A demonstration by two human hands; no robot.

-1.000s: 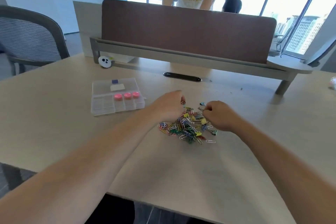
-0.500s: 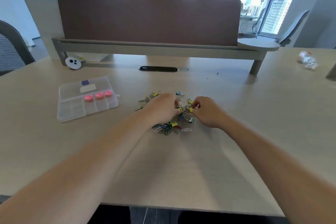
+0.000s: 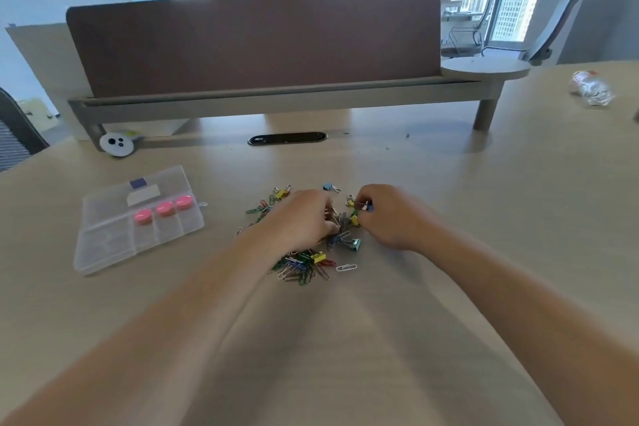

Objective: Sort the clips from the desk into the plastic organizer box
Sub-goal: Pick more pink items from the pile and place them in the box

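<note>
On my feed the pile of coloured clips [image 3: 304, 266] lies on the desk [image 3: 345, 339], under and between both hands. The left hand [image 3: 304, 218] curls its fingers down into the pile; I cannot tell whether it grips anything. The right hand [image 3: 387, 214] pinches a small binder clip [image 3: 366, 206] at its fingertips, just above the pile. Compared with a second ago, more loose clips lie spread out left of the left hand. The clear plastic organizer box [image 3: 103, 252] sits well apart to the left, with three pink round pieces [image 3: 164, 208] in neighbouring compartments.
</note>
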